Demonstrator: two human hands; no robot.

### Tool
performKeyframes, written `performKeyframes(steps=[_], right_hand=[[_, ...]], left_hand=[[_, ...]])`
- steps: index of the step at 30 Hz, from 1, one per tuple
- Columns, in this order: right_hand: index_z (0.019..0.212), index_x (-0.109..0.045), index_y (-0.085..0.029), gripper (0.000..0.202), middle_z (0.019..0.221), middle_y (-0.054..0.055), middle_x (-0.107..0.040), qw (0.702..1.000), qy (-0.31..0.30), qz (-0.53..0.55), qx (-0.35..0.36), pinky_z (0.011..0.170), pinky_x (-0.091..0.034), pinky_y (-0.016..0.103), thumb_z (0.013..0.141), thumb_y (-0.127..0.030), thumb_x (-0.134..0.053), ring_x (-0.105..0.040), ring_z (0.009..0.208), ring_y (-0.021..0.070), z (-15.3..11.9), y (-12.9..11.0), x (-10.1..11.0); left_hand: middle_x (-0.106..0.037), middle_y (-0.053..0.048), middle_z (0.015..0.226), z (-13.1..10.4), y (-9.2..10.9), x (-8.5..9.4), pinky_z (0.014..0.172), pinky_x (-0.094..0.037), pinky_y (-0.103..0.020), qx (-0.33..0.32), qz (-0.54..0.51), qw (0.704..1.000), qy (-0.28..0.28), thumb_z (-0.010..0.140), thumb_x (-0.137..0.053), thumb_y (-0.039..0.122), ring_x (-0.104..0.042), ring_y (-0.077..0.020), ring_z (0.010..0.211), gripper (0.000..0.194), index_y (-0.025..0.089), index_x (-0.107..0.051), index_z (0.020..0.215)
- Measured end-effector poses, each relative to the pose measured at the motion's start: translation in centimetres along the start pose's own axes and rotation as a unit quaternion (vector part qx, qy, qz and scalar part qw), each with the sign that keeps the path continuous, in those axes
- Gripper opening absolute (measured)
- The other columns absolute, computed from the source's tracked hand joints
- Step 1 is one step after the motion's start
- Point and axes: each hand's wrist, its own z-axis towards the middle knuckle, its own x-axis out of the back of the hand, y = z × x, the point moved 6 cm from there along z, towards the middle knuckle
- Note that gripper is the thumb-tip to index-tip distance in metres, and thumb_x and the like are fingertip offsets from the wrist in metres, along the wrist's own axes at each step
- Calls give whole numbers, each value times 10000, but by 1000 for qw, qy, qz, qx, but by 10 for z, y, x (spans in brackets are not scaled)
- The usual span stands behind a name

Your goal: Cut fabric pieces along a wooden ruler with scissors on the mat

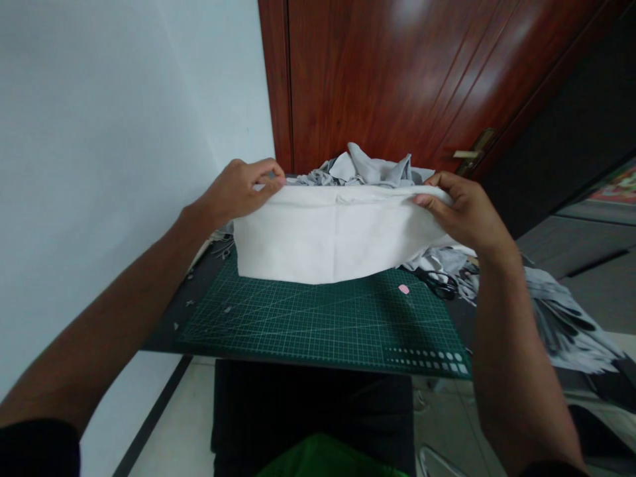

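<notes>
A white folded cloth hangs stretched between my two hands, above the back part of a green cutting mat. My left hand pinches its upper left edge between thumb and fingers. At the upper right edge my right hand grips the cloth, with the thumb in front and the fingers behind. A faint vertical crease runs down the middle of the cloth. Its lower edge hangs loose over the mat.
Grey and white fabric scraps are heaped behind the cloth. Black scissors and a small pink piece lie at the right. More grey cloth hangs at far right. A wooden door stands behind, a white wall at left.
</notes>
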Motion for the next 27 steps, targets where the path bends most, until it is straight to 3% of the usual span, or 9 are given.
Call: performKeyframes(steps=[3, 5, 9, 11, 13, 14, 18, 22, 27], right_hand=[[919, -622, -287, 368, 846, 6, -658, 999, 34, 7, 4, 702, -478, 373, 993, -639, -701, -615, 776, 232, 1, 8, 0], [931, -620, -280, 362, 862, 9, -666, 998, 56, 10, 10, 711, -476, 367, 1013, -625, -687, -615, 777, 226, -5, 8, -1], [1015, -660, -269, 238, 909, 27, -697, 998, 20, -17, 57, 749, -486, 362, 1048, -502, -692, -636, 823, 236, -53, -1, -16], [1023, -672, -261, 124, 928, 48, -710, 996, -38, -42, 70, 804, -499, 383, 1071, -375, -661, -651, 868, 252, -96, -5, -36], [1037, -679, -250, 87, 981, 76, -730, 990, -115, -63, 53, 833, -505, 405, 1081, -247, -604, -666, 933, 274, -146, -5, -62], [1064, -678, -248, 111, 1031, 86, -744, 986, -144, -66, 43, 854, -515, 420, 1081, -201, -579, -671, 983, 287, -170, -4, -74], [1132, -695, -255, 156, 1122, 100, -747, 981, -181, -59, 31, 878, -575, 440, 1081, -177, -570, -695, 1030, 288, -241, -8, -99], [1233, -695, -265, 170, 1250, 131, -722, 978, -203, -42, -13, 974, -589, 507, 1086, -338, -649, -689, 1163, 323, -256, -9, -94], [1070, -684, -245, 183, 1103, 105, -742, 976, -217, 4, -20, 967, -586, 462, 1143, -325, -538, -716, 1070, 275, -217, -15, -86]], left_hand=[[-382, 52, 574, 13, -13, 17, 671, -264, -302, -9, 83, 995, 51, 1050, -501, 494, -326, -149, 632, 385, 247, -559, 761], [-330, 46, 573, 11, -22, 26, 675, -247, -311, 0, 105, 991, 78, 1071, -493, 521, -288, -155, 644, 457, 243, -495, 708], [-511, 13, 704, -39, -15, 21, 721, -317, -323, -72, 157, 983, 66, 1116, -430, 651, -387, -168, 711, 547, 233, -582, 797], [-613, -20, 800, -85, -1, 3, 758, -378, -327, -134, 168, 976, 31, 1160, -294, 698, -459, -184, 770, 661, 209, -632, 871], [-673, -31, 878, -139, 13, -33, 808, -419, -330, -204, 154, 963, -82, 1191, -260, 647, -535, -194, 837, 665, 182, -657, 930], [-678, -14, 852, -164, 19, -48, 822, -431, -324, -221, 145, 959, -103, 1200, -260, 612, -562, -192, 839, 645, 195, -652, 902], [-716, -23, 884, -231, 33, -91, 870, -433, -351, -220, 122, 956, -153, 1226, -256, 452, -611, -208, 868, 577, 215, -660, 887], [-701, -23, 935, -244, 35, -90, 910, -425, -363, -172, 69, 964, -191, 1201, -408, 294, -617, -218, 914, 371, 228, -665, 943], [-694, -18, 902, -210, 42, -82, 930, -443, -371, -124, 28, 970, -209, 1184, -403, 254, -635, -219, 904, 372, 219, -665, 922]])
